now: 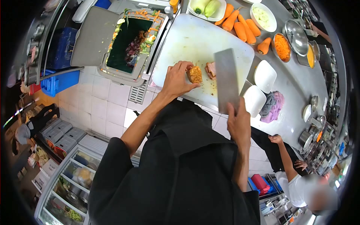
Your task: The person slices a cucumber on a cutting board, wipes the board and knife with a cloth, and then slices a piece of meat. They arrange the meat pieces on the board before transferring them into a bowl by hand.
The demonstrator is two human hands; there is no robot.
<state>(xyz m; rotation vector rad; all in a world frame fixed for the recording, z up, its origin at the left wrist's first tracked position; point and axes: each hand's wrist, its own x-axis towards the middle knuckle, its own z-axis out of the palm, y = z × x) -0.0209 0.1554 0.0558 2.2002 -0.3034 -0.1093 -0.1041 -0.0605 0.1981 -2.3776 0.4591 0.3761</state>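
Note:
My left hand (176, 79) grips a golden, crisp-skinned chunk of roast pork (195, 74) between thumb and fingers on the white cutting board (187, 41). Just right of that chunk lies a smaller cut piece of pork (210, 70), its pale meat side showing. My right hand (239, 120) is closed round a cleaver (226, 78), whose handle is mostly hidden by the fingers. The broad blade points away from me over the board, beside the smaller piece and partly covering it. Small brown crumbs are scattered near the pork.
A waste bin (103, 80) with scraps stands left of the board. Carrots (240, 32), a bowl of grated carrot (282, 47), white dishes (265, 77) and a purple cloth (275, 107) lie on the right. Another person (292, 183) stands at lower right, one hand near the counter.

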